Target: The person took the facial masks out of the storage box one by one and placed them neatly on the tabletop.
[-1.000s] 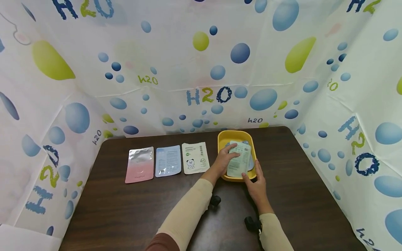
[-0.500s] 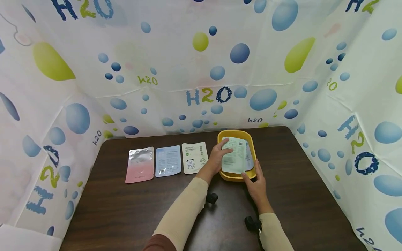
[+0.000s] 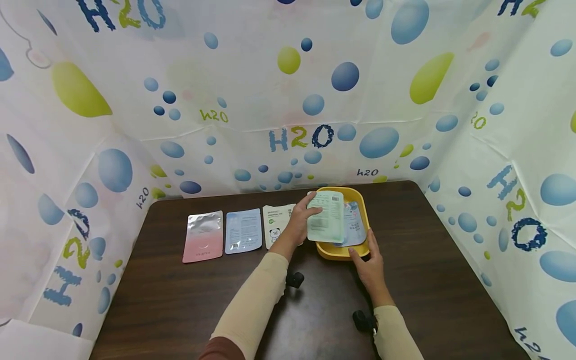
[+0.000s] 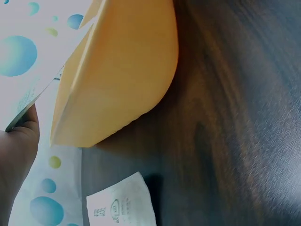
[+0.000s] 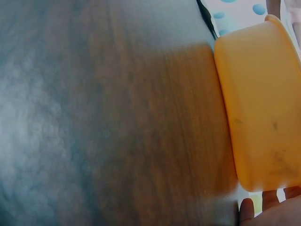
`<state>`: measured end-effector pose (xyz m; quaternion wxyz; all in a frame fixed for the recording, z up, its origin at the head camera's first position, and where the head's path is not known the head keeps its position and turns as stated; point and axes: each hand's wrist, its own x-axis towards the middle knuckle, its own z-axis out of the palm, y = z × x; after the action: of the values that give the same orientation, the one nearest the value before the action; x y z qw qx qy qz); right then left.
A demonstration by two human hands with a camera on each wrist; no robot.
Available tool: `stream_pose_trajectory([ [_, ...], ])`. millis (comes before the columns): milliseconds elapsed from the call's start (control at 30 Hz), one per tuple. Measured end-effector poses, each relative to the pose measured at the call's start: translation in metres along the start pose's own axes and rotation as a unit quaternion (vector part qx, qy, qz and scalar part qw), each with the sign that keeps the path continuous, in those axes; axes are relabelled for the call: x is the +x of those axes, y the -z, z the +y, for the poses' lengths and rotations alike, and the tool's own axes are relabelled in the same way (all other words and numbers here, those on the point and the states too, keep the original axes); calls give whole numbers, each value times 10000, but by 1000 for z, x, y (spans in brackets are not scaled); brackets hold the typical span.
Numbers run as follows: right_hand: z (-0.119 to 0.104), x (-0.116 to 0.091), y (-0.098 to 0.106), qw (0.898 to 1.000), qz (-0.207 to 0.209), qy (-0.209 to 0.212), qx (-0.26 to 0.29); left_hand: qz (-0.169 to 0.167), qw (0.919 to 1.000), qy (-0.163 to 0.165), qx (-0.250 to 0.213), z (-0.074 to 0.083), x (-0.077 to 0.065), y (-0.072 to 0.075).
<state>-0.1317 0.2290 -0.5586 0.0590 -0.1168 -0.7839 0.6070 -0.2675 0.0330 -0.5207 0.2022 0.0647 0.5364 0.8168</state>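
Note:
My left hand pinches a pale green face mask packet by its left edge, tilted over the left part of the yellow plastic basket. In the left wrist view the packet shows nearly edge-on above the basket wall, the hand at its lower end. A light blue packet lies inside the basket. My right hand grips the basket's front right corner, thumb at the front and fingers along the side. Fingertips of that hand appear below the basket in the right wrist view.
Left of the basket, a pink and silver packet, a light blue packet and a white packet with a bear lie in a row on the dark wooden table. A printed curtain rises behind and beside the table.
My left hand has drawn the pale green packet leftward and up out of the basket's middle, uncovering more of the blue packet beneath. The right hand has kept its place on the basket.

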Motion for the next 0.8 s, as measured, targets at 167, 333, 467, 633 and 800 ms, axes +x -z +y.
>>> stream_pose_trajectory([
  [167,0,-1,0,10000,-30,-37,9,-60,9999,-76,-97,8,-3,5],
  [333,-1,-1,0,10000,-31,-77,3,-56,9999,-96,-81,13,-9,10],
  [467,-2,-1,0,9999,-53,-123,-5,-118,9997,-120,-156,17,-12,14],
  [633,-4,-2,0,9999,-78,-144,-13,-112,9996,-105,-242,21,-14,21],
  [800,-3,-2,0,9999,-65,-116,16,17,9998,-149,-154,28,-17,28],
])
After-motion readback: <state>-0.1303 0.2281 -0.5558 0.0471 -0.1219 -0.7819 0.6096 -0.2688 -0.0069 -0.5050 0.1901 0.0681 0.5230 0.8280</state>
